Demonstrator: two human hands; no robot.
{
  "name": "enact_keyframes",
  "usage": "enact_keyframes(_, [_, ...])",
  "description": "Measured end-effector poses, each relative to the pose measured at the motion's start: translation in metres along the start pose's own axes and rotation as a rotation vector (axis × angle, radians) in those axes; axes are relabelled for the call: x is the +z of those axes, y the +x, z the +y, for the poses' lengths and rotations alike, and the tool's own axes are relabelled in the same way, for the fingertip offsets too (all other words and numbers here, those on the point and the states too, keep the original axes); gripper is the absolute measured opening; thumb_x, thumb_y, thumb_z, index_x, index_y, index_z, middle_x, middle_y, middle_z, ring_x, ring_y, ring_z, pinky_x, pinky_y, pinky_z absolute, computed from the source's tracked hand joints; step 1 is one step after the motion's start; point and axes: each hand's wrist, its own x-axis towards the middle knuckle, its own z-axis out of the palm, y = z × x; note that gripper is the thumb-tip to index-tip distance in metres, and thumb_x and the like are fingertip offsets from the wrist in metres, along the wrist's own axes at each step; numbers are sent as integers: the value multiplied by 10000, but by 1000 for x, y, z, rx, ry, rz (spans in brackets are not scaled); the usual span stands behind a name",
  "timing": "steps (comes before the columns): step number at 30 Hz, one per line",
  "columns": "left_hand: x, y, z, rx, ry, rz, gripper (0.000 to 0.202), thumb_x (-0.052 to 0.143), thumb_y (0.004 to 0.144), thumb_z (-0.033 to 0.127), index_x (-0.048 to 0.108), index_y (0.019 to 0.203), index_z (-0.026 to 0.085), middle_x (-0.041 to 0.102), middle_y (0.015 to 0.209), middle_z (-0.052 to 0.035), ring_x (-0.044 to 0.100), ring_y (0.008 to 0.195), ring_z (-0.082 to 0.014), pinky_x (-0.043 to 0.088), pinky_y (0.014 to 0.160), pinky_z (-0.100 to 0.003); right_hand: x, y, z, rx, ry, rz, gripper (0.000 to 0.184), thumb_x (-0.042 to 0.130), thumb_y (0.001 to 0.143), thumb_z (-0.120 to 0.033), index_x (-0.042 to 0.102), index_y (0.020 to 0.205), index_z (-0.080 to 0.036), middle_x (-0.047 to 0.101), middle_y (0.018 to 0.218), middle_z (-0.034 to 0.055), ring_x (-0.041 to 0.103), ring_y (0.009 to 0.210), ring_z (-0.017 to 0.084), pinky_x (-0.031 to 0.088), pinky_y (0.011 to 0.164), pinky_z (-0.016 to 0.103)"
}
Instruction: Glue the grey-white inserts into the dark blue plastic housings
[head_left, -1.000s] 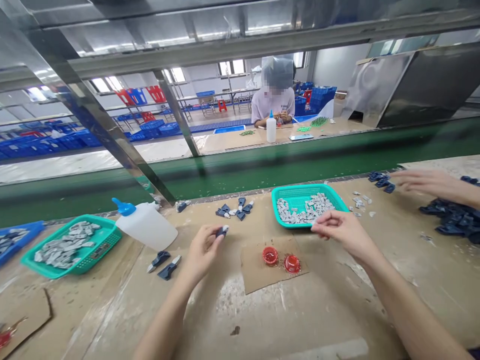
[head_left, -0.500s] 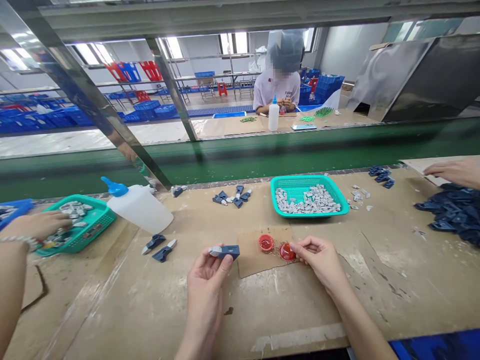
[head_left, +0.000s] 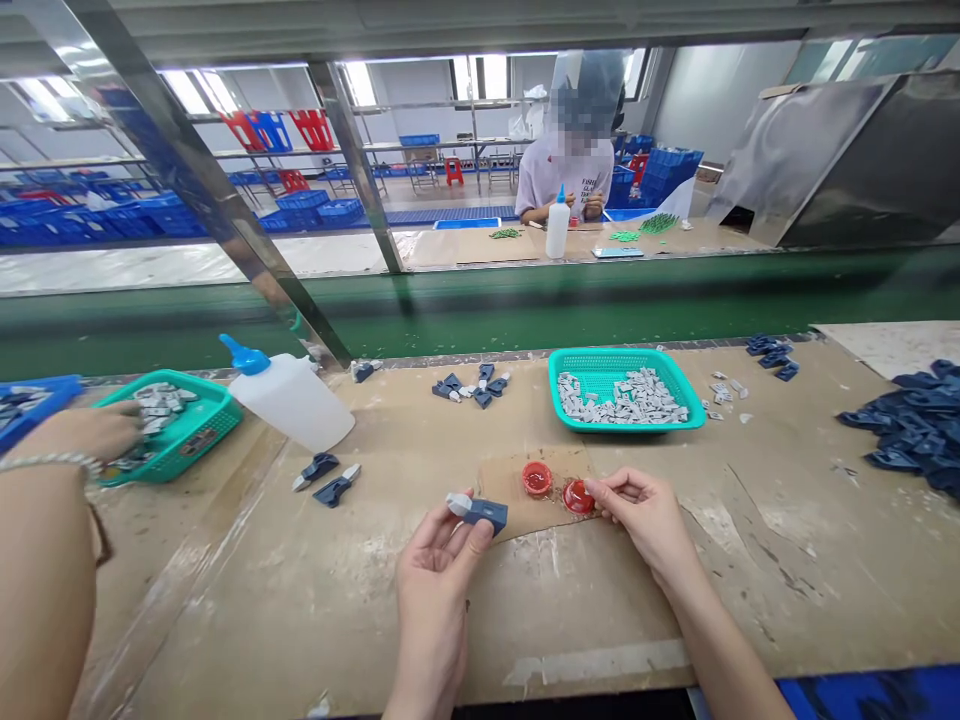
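One dark-blue plastic clip, gripped level by left hand, sits just left of red round cap; right hand, fingers pinched narrow, touches it.

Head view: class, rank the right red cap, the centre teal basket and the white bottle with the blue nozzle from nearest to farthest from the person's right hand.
1. Right red cap: at the right hand's fingertips, on the cardboard.
2. Centre teal basket: ahead, toward the conveyor.
3. White bottle: far left.
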Motion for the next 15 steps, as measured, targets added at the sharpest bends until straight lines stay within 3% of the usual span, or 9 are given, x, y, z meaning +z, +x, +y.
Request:
enact_keyframes(5, [8,-6,-6,-15,3,-36,403,849,573,224,700,940,153,760,959,-96,716,920,-238,566,836,-297,-3,-16,-14,2,51,15,330,791,668,-463,646,649,-167,619,565,14,517,522,127,401,492,234])
enact_keyframes(9, [18,-9,-14,31,8,-105,327,853,545,177,721,843,158,772,861,-85,731,848,-260,604,773,-329,6,-40,-36,-48,106,25,291,800,666,-436,653,650,-185,626,580,15,544,537,134,429,489,227])
enact_keyframes(15, [34,-23,-9,134,3,-176,233,823,575,113,754,777,208,775,836,-43,733,806,-228,618,694,-268,28,-57,-55,-38,192,-135,306,815,655,-417,610,613,-193,606,535,1,546,504,127,441,489,229])
